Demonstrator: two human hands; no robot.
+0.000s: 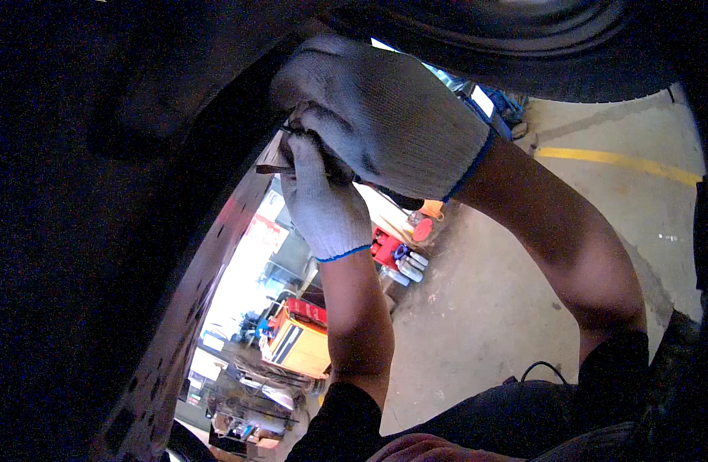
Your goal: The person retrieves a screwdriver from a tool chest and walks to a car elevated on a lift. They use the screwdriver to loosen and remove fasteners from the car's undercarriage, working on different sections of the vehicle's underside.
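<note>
Both my hands wear white knit gloves with blue cuffs and are raised together at the inner edge of a dark wheel arch (215,231). My left hand (323,200) grips a small dark metal tool (273,165) whose tip pokes out to the left. My right hand (385,108) is closed over the left hand's fingers and the same tool. What the tool touches is hidden by the gloves and the dark bodywork.
A black tyre (523,38) curves across the top. Below lies a concrete floor (485,308) with a yellow line (616,160). An orange and red machine (300,339), red tool box (385,246) and spray cans (408,269) stand further off.
</note>
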